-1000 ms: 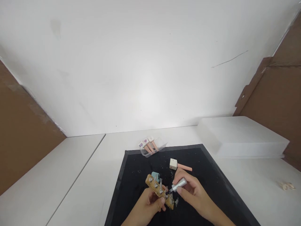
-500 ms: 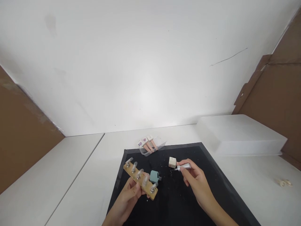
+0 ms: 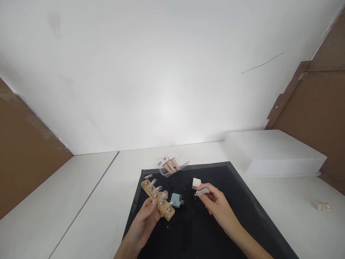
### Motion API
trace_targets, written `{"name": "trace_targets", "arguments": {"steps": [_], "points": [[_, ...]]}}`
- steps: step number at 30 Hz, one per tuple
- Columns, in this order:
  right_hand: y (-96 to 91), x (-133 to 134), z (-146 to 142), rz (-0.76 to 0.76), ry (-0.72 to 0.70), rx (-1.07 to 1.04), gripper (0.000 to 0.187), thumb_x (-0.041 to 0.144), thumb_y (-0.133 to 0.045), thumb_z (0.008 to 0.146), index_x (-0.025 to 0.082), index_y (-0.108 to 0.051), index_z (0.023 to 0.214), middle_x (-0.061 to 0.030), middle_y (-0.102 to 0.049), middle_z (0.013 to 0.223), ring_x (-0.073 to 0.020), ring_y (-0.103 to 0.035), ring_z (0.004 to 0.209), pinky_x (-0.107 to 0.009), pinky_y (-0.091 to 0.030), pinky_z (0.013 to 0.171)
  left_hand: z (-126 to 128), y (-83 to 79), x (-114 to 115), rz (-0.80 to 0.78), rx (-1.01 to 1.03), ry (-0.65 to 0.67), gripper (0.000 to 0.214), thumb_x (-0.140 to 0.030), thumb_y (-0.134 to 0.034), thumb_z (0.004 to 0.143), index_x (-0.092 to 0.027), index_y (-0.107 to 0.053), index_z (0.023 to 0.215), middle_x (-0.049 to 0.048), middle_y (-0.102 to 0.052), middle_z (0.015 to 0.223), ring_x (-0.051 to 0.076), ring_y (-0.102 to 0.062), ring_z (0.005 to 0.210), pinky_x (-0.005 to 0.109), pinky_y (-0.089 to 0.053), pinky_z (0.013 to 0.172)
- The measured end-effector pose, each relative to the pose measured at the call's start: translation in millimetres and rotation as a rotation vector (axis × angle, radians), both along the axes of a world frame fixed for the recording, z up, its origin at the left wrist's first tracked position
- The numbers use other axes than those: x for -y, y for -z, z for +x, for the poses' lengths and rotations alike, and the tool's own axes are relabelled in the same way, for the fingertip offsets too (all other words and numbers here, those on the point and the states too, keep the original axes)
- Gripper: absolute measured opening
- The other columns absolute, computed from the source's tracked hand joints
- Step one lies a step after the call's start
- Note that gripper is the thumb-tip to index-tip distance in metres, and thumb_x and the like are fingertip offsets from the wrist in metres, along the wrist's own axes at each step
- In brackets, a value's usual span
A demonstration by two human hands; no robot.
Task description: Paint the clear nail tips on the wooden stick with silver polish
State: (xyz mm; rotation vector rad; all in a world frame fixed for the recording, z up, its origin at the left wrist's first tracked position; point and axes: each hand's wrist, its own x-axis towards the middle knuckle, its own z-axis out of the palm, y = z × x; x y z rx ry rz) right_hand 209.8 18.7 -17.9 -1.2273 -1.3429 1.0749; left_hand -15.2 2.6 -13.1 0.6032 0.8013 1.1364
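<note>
My left hand (image 3: 147,218) is closed around a wooden strip (image 3: 166,213), which tilts down to the right. Several clear nail tips (image 3: 163,196) stand on small metal posts along the strip. Between the fingers of my right hand (image 3: 217,203) is a slim brush with a silver-grey handle (image 3: 202,191), its tip pointing left. A small white cube-shaped block or bottle (image 3: 196,183) sits just beyond these fingers. Right beside the strip lies a teal square bottle (image 3: 176,200) with a small clear piece at its right side.
A clear plastic tray (image 3: 167,175) with a few labelled pinkish sticks (image 3: 170,166) sits at the back edge of the black mat (image 3: 188,237). A white translucent bin (image 3: 285,163) stands at the right. Small cream rings (image 3: 320,206) lie at far right. Brown cardboard walls (image 3: 24,154) flank the table.
My right hand with the brush has shifted slightly left, nearer the strip. The strip in my left hand has moved a little left and up, and its nail tips are more upright.
</note>
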Motion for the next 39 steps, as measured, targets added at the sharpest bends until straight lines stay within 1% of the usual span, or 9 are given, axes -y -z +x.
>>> {"name": "trace_targets", "arguments": {"steps": [2,5,7,10,15,20,23,29,39], "points": [[10.3,-1.7,-0.9,0.023,-0.025,0.079,0.014,0.028,-0.058,0.074,0.018,-0.064,0.082,-0.001,-0.057,0.068,-0.0133,-0.048,0.051,-0.023,-0.037,0.043,1.5,0.0,-1.4,0.012,-0.007,-0.001,0.024,-0.04,-0.066,0.066,-0.021,-0.066,0.08,0.0039,-0.065,0.088,0.025,-0.055,0.096,0.04,-0.038,0.09],[21.8,-3.3,-2.2,0.022,-0.08,0.158,0.015,0.022,-0.058,0.073,0.016,-0.067,0.083,-0.0027,-0.062,0.069,-0.0161,-0.054,0.057,-0.025,-0.041,0.05,3.6,0.1,-4.5,0.047,-0.024,0.006,0.025,-0.039,-0.062,0.071,-0.019,-0.066,0.085,0.0049,-0.065,0.09,0.025,-0.054,0.101,0.04,-0.036,0.093],[24.8,-3.9,-2.9,0.016,-0.089,0.178,0.017,0.018,-0.058,0.071,0.015,-0.068,0.083,-0.0028,-0.063,0.068,-0.0158,-0.054,0.056,-0.025,-0.041,0.05,4.9,0.4,-6.6,0.055,-0.049,-0.004,0.026,-0.039,-0.06,0.073,-0.018,-0.066,0.087,0.0054,-0.065,0.093,0.026,-0.053,0.103,0.039,-0.036,0.093],[24.3,-4.8,-3.1,0.014,-0.098,0.203,0.018,0.016,-0.058,0.069,0.015,-0.07,0.082,-0.0017,-0.063,0.065,-0.0144,-0.052,0.053,-0.024,-0.041,0.049,6.9,1.2,-9.3,0.046,-0.096,-0.022,0.027,-0.039,-0.058,0.075,-0.018,-0.065,0.09,0.0056,-0.064,0.097,0.026,-0.051,0.106,0.038,-0.035,0.093],[23.4,-6.7,-1.6,0.012,-0.119,0.222,0.018,0.014,-0.058,0.069,0.016,-0.072,0.08,-0.0014,-0.065,0.066,-0.0152,-0.054,0.056,-0.024,-0.042,0.052,9.7,3.5,-11.2,0.048,-0.151,-0.005,0.028,-0.039,-0.055,0.078,-0.019,-0.064,0.095,0.0071,-0.064,0.101,0.026,-0.05,0.11,0.038,-0.035,0.093],[24.7,-7.5,-0.3,-0.003,-0.122,0.235,0.016,0.013,-0.057,0.069,0.016,-0.072,0.076,-0.0014,-0.065,0.063,-0.0151,-0.054,0.053,-0.023,-0.04,0.048,8.5,8.8,-11.5,0.038,-0.178,0.002,0.032,-0.041,-0.054,0.078,-0.018,-0.063,0.098,0.0085,-0.063,0.107,0.026,-0.047,0.114,0.037,-0.034,0.096],[23.9,-6.9,-0.2,-0.008,-0.13,0.234,0.016,0.014,-0.057,0.069,0.015,-0.072,0.077,-0.0016,-0.065,0.063,-0.015,-0.054,0.053,-0.023,-0.04,0.048,8.1,10.2,-12.0,0.03,-0.171,0.005,0.031,-0.04,-0.054,0.078,-0.018,-0.063,0.098,0.0085,-0.063,0.108,0.026,-0.047,0.114,0.038,-0.034,0.096],[25.6,-6.3,-0.6,-0.004,-0.152,0.217,0.017,0.016,-0.059,0.071,0.015,-0.072,0.082,-0.0022,-0.065,0.066,-0.0155,-0.055,0.055,-0.024,-0.041,0.05,9.9,6.9,-11.7,0.013,-0.179,0.014,0.03,-0.04,-0.054,0.078,-0.018,-0.063,0.096,0.0074,-0.063,0.107,0.026,-0.049,0.112,0.038,-0.033,0.098],[33.9,-9.3,-0.8,-0.007,-0.169,0.186,0.021,0.021,-0.06,0.073,0.016,-0.073,0.089,-0.0003,-0.06,0.059,-0.0141,-0.051,0.052,-0.023,-0.038,0.046,11.3,7.8,-12.8,0.003,-0.18,0.015,0.031,-0.041,-0.052,0.079,-0.018,-0.062,0.097,0.0081,-0.063,0.109,0.026,-0.051,0.111,0.04,-0.031,0.099]]}}
